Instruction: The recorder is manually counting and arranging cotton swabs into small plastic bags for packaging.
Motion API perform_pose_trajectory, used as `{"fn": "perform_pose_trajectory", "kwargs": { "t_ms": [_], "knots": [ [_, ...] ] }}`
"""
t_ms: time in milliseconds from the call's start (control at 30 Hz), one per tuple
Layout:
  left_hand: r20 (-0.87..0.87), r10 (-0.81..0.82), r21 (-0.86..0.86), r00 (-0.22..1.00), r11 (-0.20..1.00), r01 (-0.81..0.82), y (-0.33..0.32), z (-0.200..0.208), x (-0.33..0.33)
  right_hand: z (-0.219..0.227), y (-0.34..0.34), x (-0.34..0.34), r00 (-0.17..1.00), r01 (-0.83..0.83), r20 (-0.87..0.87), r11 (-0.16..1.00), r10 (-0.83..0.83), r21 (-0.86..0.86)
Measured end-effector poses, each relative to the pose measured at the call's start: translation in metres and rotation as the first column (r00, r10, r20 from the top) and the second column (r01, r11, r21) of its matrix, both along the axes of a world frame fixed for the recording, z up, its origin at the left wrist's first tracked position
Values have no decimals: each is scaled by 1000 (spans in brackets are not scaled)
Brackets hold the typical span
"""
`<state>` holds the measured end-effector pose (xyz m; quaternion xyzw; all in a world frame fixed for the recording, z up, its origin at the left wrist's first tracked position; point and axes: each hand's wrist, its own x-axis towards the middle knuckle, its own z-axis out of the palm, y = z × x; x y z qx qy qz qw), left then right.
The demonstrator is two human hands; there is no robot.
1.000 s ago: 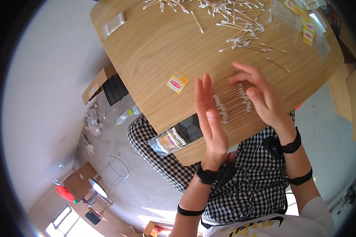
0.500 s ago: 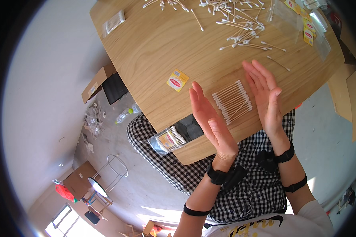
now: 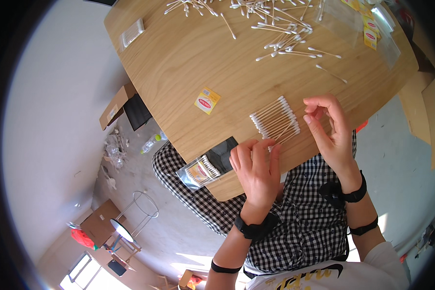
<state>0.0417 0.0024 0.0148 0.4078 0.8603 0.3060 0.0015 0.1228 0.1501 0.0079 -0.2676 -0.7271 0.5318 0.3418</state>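
A row of cotton swabs [image 3: 275, 117] lies side by side near the table's front edge, with one swab at its near end slanting across the others. At that slanted swab's lower left tip, the thumb and index finger of my left hand [image 3: 256, 171] close together in a pinch. My right hand [image 3: 334, 133] hovers just right of the row, its fingers curved and the thumb apart from the index finger, nothing between them. A clear bag of swabs with a yellow label [image 3: 200, 171] lies at the table's left front edge, left of my left hand.
Loose cotton swabs [image 3: 287, 41] lie scattered across the far side. A yellow card [image 3: 207, 100] sits left of the row. Another bundle of swabs [image 3: 132, 33] is at the far left; yellow cards [image 3: 370, 38] and clear bags are at the far right. A dark pad [image 3: 222, 153] lies beside the packed bag.
Both hands were upright and flat on either side of the row. The left has lowered to the row's near end and pinched; the right has curled its fingers and moved down slightly.
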Motion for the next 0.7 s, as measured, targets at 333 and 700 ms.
{"fn": "perform_pose_trajectory", "kwargs": {
  "t_ms": [333,700],
  "knots": [
    [113,25,-44,993,999,-20,11,4,-5,2,-16,27,980,-24,195,997,38,-71],
    [-21,-56,-78,998,995,54,7,2,2,0,-15,32,981,34,192,993,-12,-113]
  ]
}}
